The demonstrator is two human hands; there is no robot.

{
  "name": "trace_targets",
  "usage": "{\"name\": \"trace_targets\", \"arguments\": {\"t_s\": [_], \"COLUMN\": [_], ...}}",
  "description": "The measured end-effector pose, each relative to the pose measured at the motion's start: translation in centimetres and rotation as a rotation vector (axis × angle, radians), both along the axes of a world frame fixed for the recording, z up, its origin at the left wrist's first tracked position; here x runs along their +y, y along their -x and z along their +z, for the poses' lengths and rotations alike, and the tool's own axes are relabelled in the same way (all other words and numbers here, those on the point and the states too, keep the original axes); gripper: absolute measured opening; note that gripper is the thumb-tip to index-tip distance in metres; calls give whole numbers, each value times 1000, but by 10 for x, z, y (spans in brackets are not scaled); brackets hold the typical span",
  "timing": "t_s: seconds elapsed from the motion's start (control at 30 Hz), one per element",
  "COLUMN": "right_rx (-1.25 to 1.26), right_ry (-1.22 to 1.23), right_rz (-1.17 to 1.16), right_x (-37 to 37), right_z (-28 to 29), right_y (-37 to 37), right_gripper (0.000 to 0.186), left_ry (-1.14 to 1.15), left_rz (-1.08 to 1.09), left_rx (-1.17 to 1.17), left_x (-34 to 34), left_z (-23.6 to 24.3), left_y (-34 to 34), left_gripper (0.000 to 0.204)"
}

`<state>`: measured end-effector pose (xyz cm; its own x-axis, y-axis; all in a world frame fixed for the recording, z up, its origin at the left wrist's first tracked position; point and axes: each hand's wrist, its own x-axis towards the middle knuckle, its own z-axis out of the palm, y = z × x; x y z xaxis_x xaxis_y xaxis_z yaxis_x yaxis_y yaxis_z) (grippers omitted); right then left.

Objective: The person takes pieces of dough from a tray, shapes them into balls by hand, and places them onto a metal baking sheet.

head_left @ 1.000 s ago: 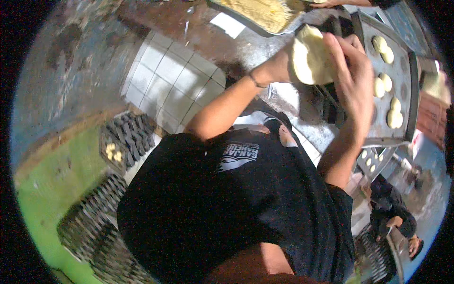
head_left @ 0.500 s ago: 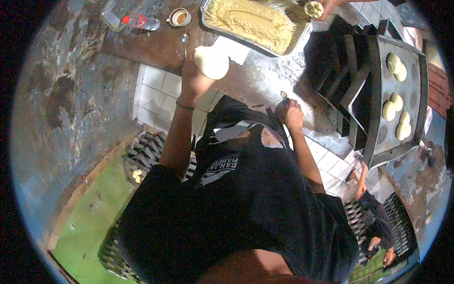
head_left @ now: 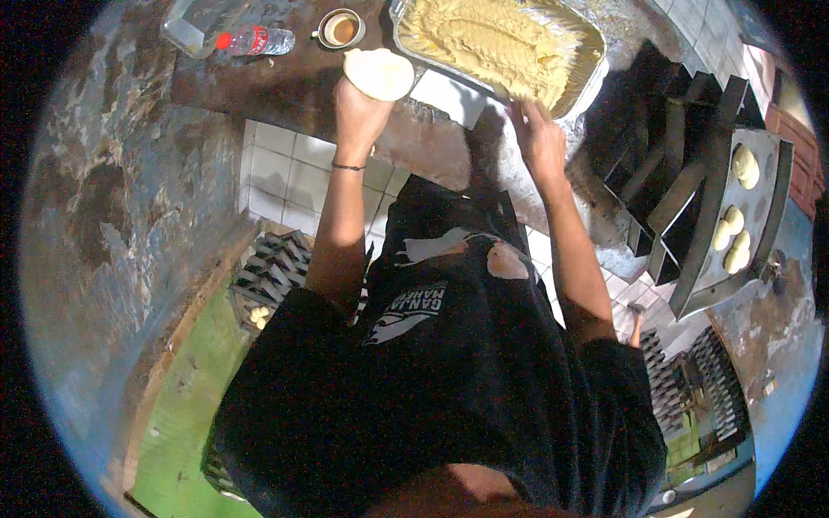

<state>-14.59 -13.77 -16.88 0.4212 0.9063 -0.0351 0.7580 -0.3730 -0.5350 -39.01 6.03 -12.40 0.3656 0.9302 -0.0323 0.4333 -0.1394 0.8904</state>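
A pale, flattened round of dough (head_left: 380,75) rests on the palm and fingers of my left hand (head_left: 357,112), just in front of the cup. My right hand (head_left: 542,138) is at the near rim of a foil-lined tray (head_left: 469,76) filled with soft yellow filling (head_left: 488,39). Its fingers are curled together at the filling's edge, and what they hold is hidden from view.
A cup of brown drink (head_left: 340,29) and a red-capped water bottle (head_left: 255,41) stand at the back left, beside a clear container (head_left: 192,30). On the right, dark metal trays (head_left: 682,164) are stacked; the nearest carries several dough balls (head_left: 734,220).
My right hand has moved from the table's front edge up to the filling tray. The dough in my left hand is higher and more tilted. Another person's hand holding dough has left the top.
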Motion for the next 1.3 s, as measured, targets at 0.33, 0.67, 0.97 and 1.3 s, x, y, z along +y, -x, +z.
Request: {"name": "trace_targets", "arguments": {"t_s": [0.33, 0.67, 0.97, 1.3], "right_rx": [-219, -187, 642, -118], "right_ry": [168, 374, 61, -368], "right_rz": [269, 404, 338, 320], "right_x": [115, 129, 95, -23], "right_z": [-33, -45, 66, 106], "right_y": [14, -7, -32, 2], "right_gripper": [46, 33, 27, 78], "left_ry": [161, 175, -64, -232], "left_rz": [56, 2, -207, -217], "left_rx": [-94, -72, 78, -202], "left_x": [14, 11, -8, -84], "left_z": [-13, -21, 0, 34], "left_y": [4, 12, -23, -81], "left_gripper": [38, 40, 49, 45]}}
